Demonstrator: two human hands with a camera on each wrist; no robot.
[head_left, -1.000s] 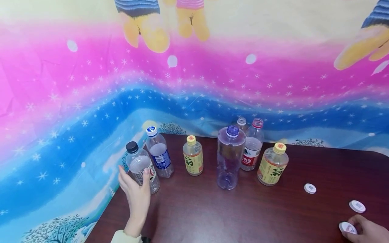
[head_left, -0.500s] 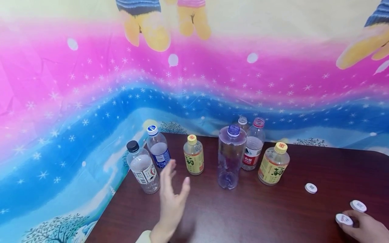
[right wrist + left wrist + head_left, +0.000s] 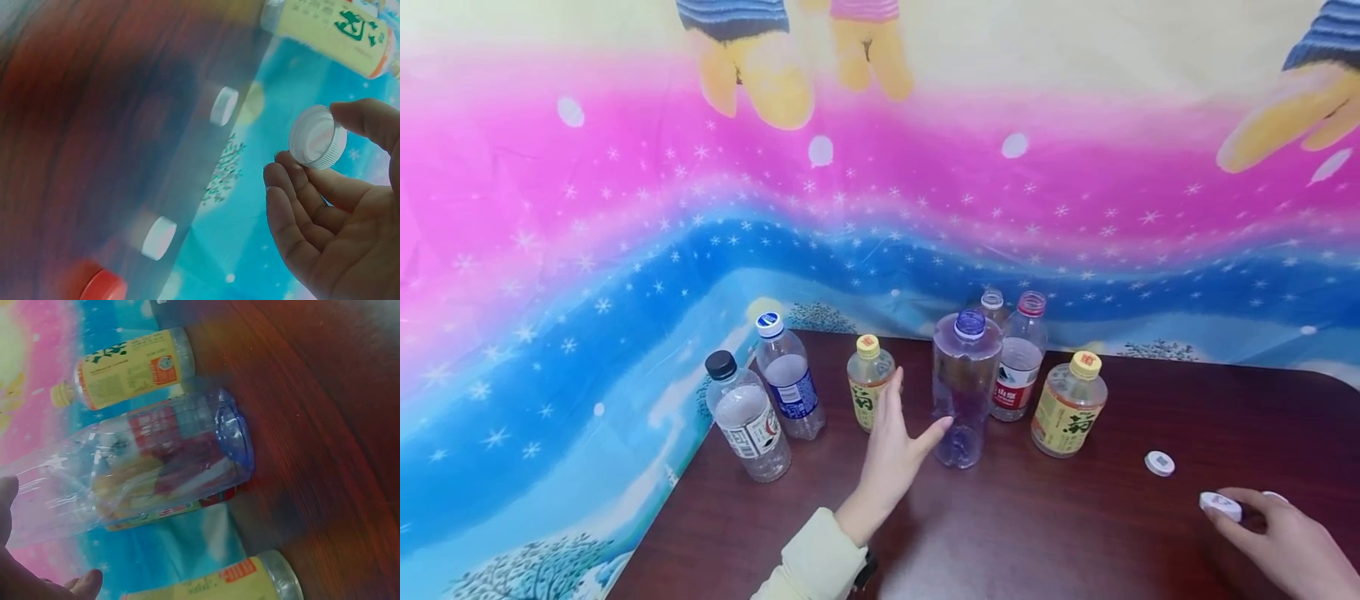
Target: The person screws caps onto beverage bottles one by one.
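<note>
Purple bottle (image 3: 967,379) stands upright and open-necked on the table (image 3: 1037,533), left hand (image 3: 891,454) at its near left side, released, fingers extended and spread; thumb overlaps the bottle in the head view, can't tell if it touches. Right hand (image 3: 1288,533) pinches a white cap (image 3: 1221,506) between thumb and fingers, well to the purple bottle's right. One yellow-capped bottle (image 3: 865,393), blue-label bottle (image 3: 792,387) and black-capped bottle (image 3: 750,423) stand to its left, red-label bottle (image 3: 1017,387) just behind its right side.
</note>
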